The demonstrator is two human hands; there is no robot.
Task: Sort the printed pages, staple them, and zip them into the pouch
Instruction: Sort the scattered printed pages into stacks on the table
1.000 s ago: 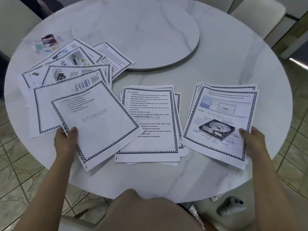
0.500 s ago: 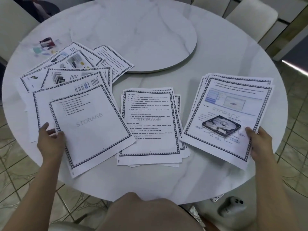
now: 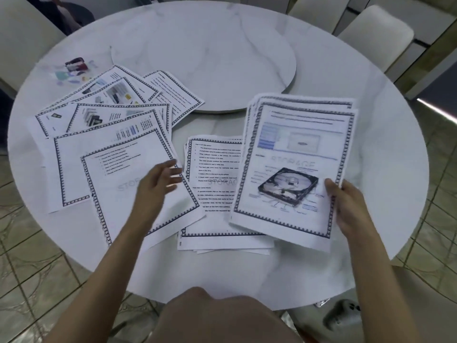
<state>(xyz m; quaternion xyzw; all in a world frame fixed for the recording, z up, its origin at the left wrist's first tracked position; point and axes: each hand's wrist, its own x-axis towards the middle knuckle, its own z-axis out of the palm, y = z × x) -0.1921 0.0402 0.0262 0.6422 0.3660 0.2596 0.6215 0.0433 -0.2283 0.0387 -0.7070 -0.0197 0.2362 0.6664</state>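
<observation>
Right hand (image 3: pixel 346 204): grasps the right stack (image 3: pixel 296 149) at its near right edge, thumb on top, fingers under.
Right stack: at 4 o'clock on the table (image 3: pixel 385 169), its near end raised. Its left edge overlaps the middle stack (image 3: pixel 212 219). The top page shows a hard-drive picture.
Left hand (image 3: pixel 158 181): released, fingers spread and nearly straight, blurred. It is over the right edge of the front page (image 3: pixel 116 174); touching or not, I cannot tell.
Middle stack: at 6 o'clock, flat and fairly squared, with a few lower sheets peeking out at the near edge. The top page is text.
Fan (image 3: pixel 103 115): loose pages spread from 8 to 10 o'clock, overlapping, with the front page nearest.
Small items (image 3: pixel 75 65): at 10 o'clock, a dark red-and-black object among pale, partly clear bits, too blurred to name.
Edges: the front page and the middle stack end short of the table's near rim. The fan's far pages lie over the disc's (image 3: pixel 202 58) near rim.
Open room: bare table from 1 to 3 o'clock, and the disc's top.
Materials: a round white marble-look table with grey veins and a raised round disc to match. The pages are thin white sheets with dark patterned borders.
Around: pale chairs (image 3: pixel 376 38) at 1 o'clock, a tiled floor (image 3: pixel 29 280), and a grey object (image 3: pixel 343 315) on the floor at 5.
</observation>
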